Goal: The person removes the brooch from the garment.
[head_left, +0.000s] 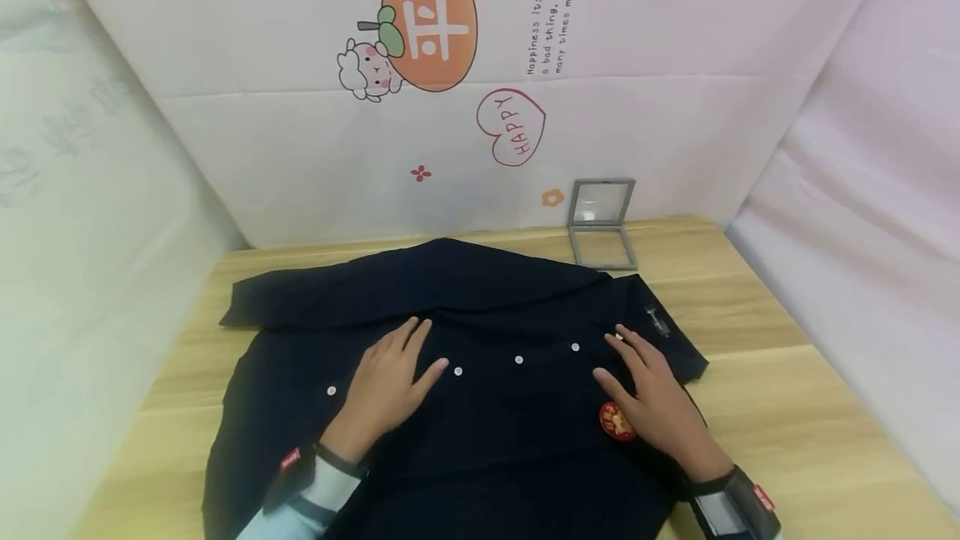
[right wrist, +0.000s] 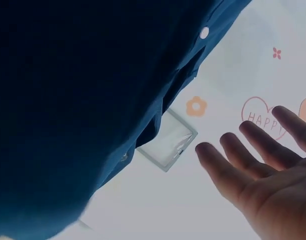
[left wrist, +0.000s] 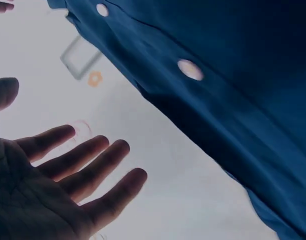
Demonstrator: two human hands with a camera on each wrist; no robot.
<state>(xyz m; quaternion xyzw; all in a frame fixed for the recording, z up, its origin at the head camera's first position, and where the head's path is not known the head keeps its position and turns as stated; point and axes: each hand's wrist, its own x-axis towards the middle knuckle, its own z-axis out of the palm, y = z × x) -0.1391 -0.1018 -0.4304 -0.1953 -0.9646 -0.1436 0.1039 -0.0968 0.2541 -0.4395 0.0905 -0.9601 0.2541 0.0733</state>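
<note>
A dark navy shirt [head_left: 510, 415] lies spread over the wooden table, with a row of white buttons across it and its collar to the right. Over its middle is my left hand [head_left: 390, 382], fingers extended and apart, the thumb close to a button [head_left: 458, 372]. My right hand [head_left: 660, 398] is above the collar end, near a round red and gold badge [head_left: 617, 422] that it partly covers. Both wrist views show the left palm [left wrist: 48, 200] and right palm [right wrist: 278, 195] bare, fingers spread, holding nothing. Whether the hands touch the cloth, I cannot tell.
A grey-framed clear case [head_left: 602, 225] stands hinged upright at the table's back edge, beyond the shirt. Wood-grain tabletop [head_left: 787, 407] shows on both sides. White printed cloth [head_left: 300, 157] hangs behind, and pale sheets flank the table.
</note>
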